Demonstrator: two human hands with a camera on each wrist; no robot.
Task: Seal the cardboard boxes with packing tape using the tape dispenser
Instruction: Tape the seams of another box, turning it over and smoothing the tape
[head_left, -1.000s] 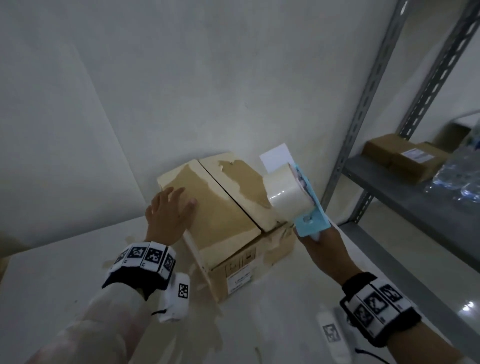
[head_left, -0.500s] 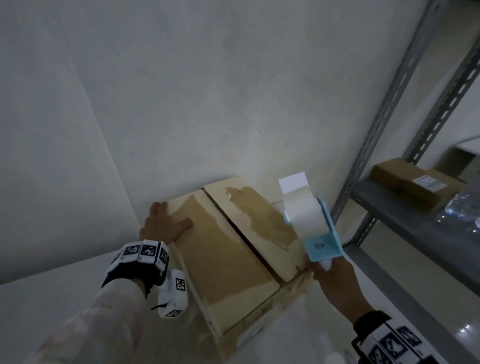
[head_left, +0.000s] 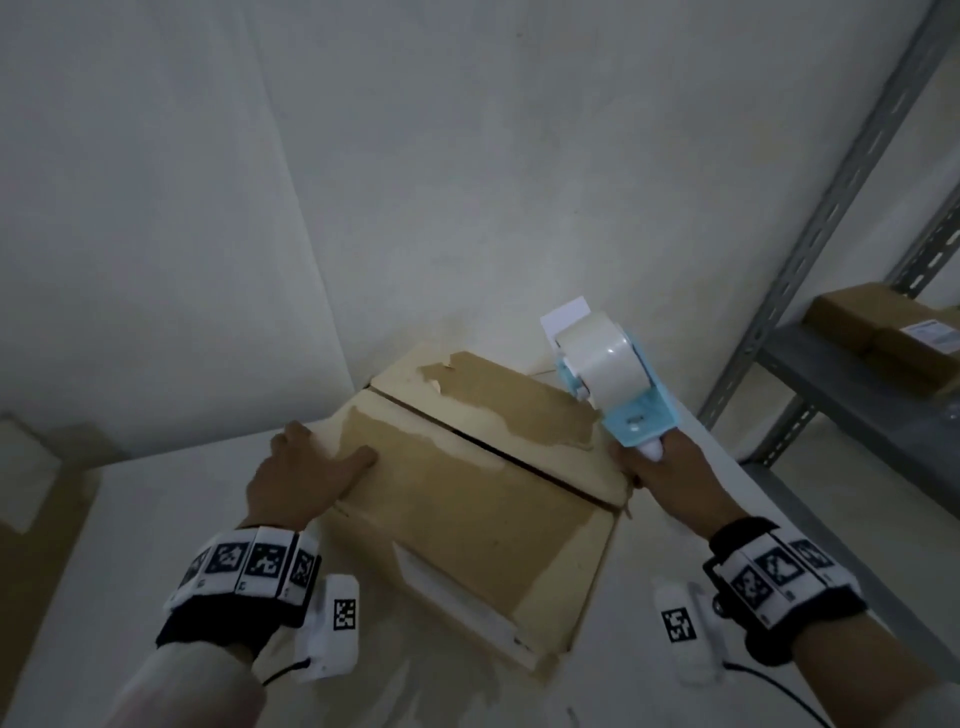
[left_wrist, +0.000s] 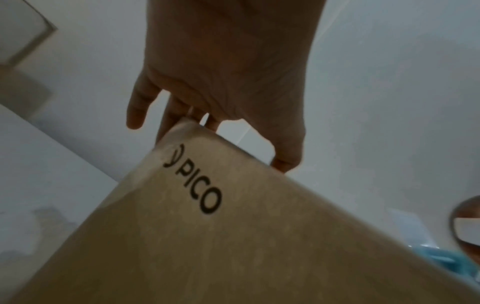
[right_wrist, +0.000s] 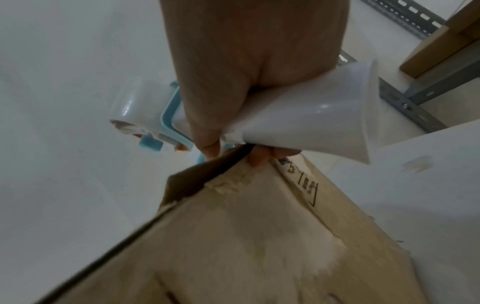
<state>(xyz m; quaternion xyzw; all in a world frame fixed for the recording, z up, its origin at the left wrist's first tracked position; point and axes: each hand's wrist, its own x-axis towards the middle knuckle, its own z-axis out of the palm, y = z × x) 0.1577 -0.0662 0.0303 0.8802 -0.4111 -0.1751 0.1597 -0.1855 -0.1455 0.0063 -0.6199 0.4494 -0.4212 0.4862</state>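
Note:
A worn cardboard box (head_left: 467, 499) with torn paper patches sits on the white table (head_left: 156, 509) against the wall. Its two top flaps meet at a dark untaped seam (head_left: 498, 457). My left hand (head_left: 306, 473) lies flat on the box's left corner, fingers straight, thumb on the top flap; the left wrist view shows the box side (left_wrist: 233, 246) printed PICO. My right hand (head_left: 670, 478) grips the white handle of a blue tape dispenser (head_left: 618, 395) at the box's right end, roll of clear tape (head_left: 602, 358) uppermost. In the right wrist view the handle (right_wrist: 311, 121) sits in my fist above the seam.
A grey metal shelf rack (head_left: 852, 364) stands to the right, with two flat brown parcels (head_left: 883, 332) on its shelf. Another brown box (head_left: 31, 493) shows at the far left edge. The wall stands right behind the box.
The box has turned so its seam runs from far left to near right. My right hand with the dispenser has come down to the box's right end. The left hand stayed on the left corner.

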